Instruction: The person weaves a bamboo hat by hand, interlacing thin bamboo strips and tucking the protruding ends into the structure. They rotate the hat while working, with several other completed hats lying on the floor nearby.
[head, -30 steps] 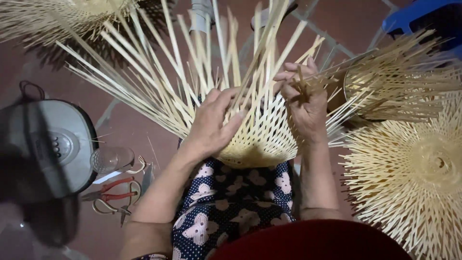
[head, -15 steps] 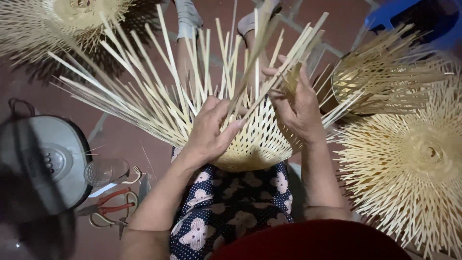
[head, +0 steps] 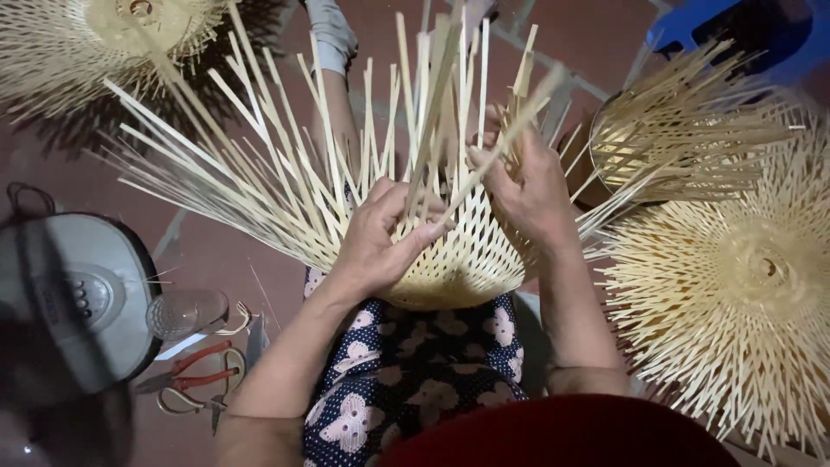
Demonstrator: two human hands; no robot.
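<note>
Woven bamboo basket (head: 458, 259) on lap, both hands (head: 389, 233) gripping strips (head: 432, 112)

- The pale straw-yellow bamboo basket (head: 458, 259) on my lap has an open lattice weave.
- My navy trousers (head: 415, 363) carry tiny white dots and cream flower shapes.
- The red-handled shears (head: 194, 376) lie on the dull reddish-brown floor (head: 216, 251) (dark in this light).
- A bright blue plastic stool (head: 743, 30) stands beyond.
</note>
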